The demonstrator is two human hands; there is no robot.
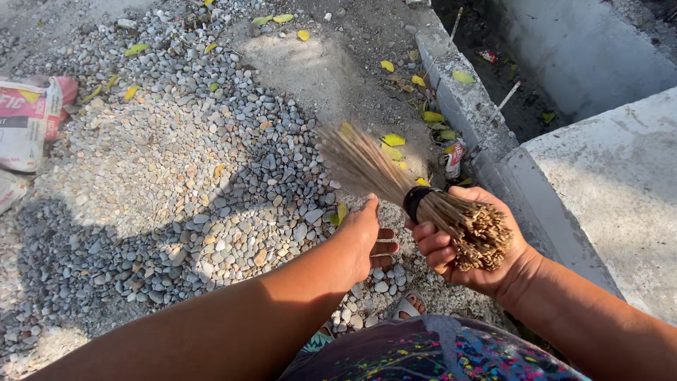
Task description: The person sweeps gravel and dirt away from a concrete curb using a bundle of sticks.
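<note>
Listing near to far, from the wearer's body outward.

Garment (437,353): dark cloth with bright specks, bottom edge of view; a sandalled foot (407,307) shows just above it on the ground.

Right hand (469,243): palm up, fingers curled round the butt of the broom (416,201), grasping it. The cut stick ends rest in the palm, which seems to steady the bundle from below.

Left hand (367,236): fingers extended, not clenched, its edge laid against the broom's sticks just beside the black band (412,201). It grips nothing; the contact looks like pressing or squaring the bundle.

Broom: a bundle of thin dry sticks, bound near the butt by the black band, held off the ground and tilted up-left, its loose tips blurred as they fan out over the gravel.

Gravel (183,176): grey and tan pebbles, spread across the left and centre of the ground, partly in shadow.

Sack (28,120): white and red, crumpled, at the gravel's left edge.

Yellow leaves (391,141): scattered on bare dirt beyond the broom.

Concrete curb (458,99): runs up the right side, with a slab (613,183) beside it and a litter-strewn trench (508,63) at the far right corner.
</note>
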